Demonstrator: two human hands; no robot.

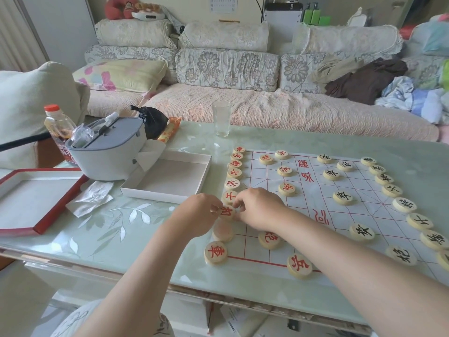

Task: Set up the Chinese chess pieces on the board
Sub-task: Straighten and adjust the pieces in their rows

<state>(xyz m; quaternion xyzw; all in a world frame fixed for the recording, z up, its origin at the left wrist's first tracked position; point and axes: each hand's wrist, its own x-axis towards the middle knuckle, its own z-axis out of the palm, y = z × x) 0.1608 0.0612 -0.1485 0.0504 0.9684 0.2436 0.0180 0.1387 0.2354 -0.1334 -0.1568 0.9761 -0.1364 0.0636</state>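
Nearest, two bare forearms reached in from the bottom edge toward the left rim of the board (315, 190), a pale sheet with red grid lines lying on the glass-topped table (136, 229). Close to the near rim lay a red-marked piece (299, 265), with another red piece (215, 252) at the near left corner and a blank-faced disc (222, 231) just beyond it.

The left hand (194, 215) and the right hand (258, 207) met over one red-lettered piece (227, 212) in the left column; fingertips of both were pinched against its edges, so both grips were closed on that disc, which looked slightly tilted. Whether it touched the board could not be told.

Beyond the hands, the red column (234, 173) ran away along the left edge, and the black-lettered pieces (388, 188) lined the right edge, with more of each colour standing singly inside the grid.

Left of the board sat a shallow white tray (170, 176), a grey container (109, 152) and a red-rimmed lid (38, 203). Farther back stood a clear glass (221, 119), then the sofa (243, 93).
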